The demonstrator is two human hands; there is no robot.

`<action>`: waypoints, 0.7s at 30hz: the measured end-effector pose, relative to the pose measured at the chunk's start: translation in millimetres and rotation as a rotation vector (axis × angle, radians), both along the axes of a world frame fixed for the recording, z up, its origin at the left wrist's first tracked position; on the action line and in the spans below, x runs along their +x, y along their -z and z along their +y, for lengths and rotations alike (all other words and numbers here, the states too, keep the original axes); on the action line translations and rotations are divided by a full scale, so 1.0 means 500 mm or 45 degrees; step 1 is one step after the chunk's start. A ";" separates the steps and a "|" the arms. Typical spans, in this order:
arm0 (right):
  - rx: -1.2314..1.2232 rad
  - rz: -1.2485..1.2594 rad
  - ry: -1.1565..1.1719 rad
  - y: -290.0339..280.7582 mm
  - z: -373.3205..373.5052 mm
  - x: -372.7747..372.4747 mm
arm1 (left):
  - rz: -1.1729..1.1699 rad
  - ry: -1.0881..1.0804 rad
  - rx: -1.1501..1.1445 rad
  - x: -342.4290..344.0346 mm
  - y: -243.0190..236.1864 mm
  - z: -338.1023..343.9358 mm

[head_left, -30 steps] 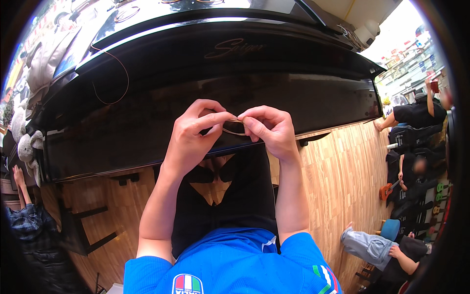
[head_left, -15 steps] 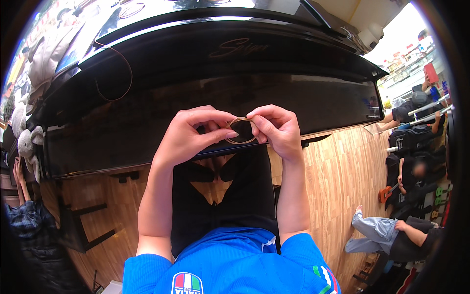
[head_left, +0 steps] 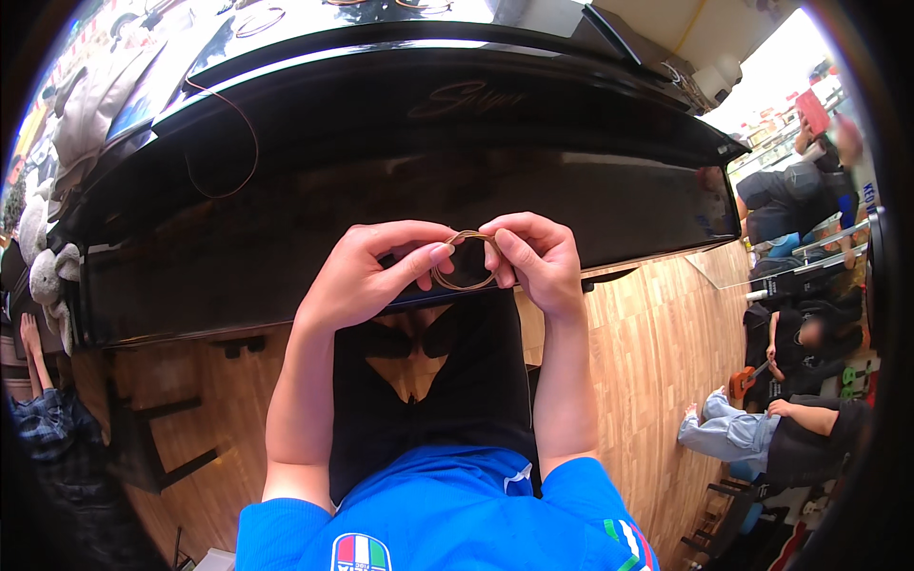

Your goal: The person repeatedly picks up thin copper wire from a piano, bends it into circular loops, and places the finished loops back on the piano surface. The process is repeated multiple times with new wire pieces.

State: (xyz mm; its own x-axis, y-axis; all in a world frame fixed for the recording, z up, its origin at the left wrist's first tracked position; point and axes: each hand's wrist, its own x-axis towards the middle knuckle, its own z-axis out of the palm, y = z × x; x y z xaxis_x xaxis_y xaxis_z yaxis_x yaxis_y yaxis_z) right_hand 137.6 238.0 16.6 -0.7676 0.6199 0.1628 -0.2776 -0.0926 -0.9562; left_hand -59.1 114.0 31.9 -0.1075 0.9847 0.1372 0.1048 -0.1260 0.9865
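Note:
A small ring of coiled, bronze-coloured string (head_left: pixel 464 288) is held up in front of the closed black piano (head_left: pixel 381 190). My left hand (head_left: pixel 367 271) pinches the ring's left side between thumb and fingers. On its upper right, my right hand (head_left: pixel 543 266) grips the same coil with thumb and forefinger, the other fingers curled behind. The hands are a short way apart, with the ring's middle showing between them. Whether a loose end of the string is tucked in the fingers I cannot tell.
A thin loose string (head_left: pixel 253 143) hangs over the piano's front at left. More coils (head_left: pixel 257 21) lie on its top. A grey plush toy (head_left: pixel 46 276) sits at the left end. Several people are at right, one with an orange ukulele (head_left: pixel 743 383); another person's hand (head_left: pixel 31 333) shows far left.
The coil sits slightly lower, and more of its ring shows between the fingers. My left thumb has shifted up along it. At right, people have moved.

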 end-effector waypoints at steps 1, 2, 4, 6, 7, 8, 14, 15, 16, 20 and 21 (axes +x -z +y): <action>-0.013 0.023 -0.008 0.001 0.001 0.000 | -0.015 -0.032 -0.012 0.002 0.000 0.000; -0.026 0.045 -0.016 0.002 0.001 -0.001 | -0.004 -0.043 -0.008 0.005 0.000 -0.001; -0.034 0.073 -0.031 0.003 0.002 -0.002 | 0.021 -0.066 -0.004 0.008 -0.001 -0.002; -0.020 0.081 -0.042 0.003 0.003 -0.001 | 0.002 -0.068 0.014 0.009 0.003 -0.001; -0.019 0.078 -0.038 0.005 0.003 -0.001 | -0.008 -0.069 0.023 0.009 0.004 -0.001; -0.017 0.076 -0.035 0.008 0.003 0.000 | -0.007 -0.072 0.020 0.010 0.002 -0.001; 0.007 0.035 -0.015 0.006 0.001 0.002 | 0.006 -0.073 0.047 0.012 0.004 -0.001; 0.008 0.043 -0.014 0.007 0.001 0.003 | 0.015 -0.063 0.071 0.010 0.006 -0.001; 0.008 0.046 -0.020 0.006 0.001 0.003 | 0.024 -0.053 0.096 0.009 0.009 -0.001; 0.015 0.060 -0.042 0.006 0.002 0.005 | 0.071 -0.032 0.148 0.005 0.017 0.001; 0.016 0.066 -0.051 0.007 0.003 0.003 | 0.077 -0.032 0.138 0.004 0.014 0.000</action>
State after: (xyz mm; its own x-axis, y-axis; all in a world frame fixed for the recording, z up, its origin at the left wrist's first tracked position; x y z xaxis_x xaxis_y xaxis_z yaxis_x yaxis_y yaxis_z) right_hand 139.3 239.6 13.2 -0.7821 0.5866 0.2103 -0.3230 -0.0929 -0.9418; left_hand -57.1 114.1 25.0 -0.1204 0.9608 0.2498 0.1682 -0.2283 0.9589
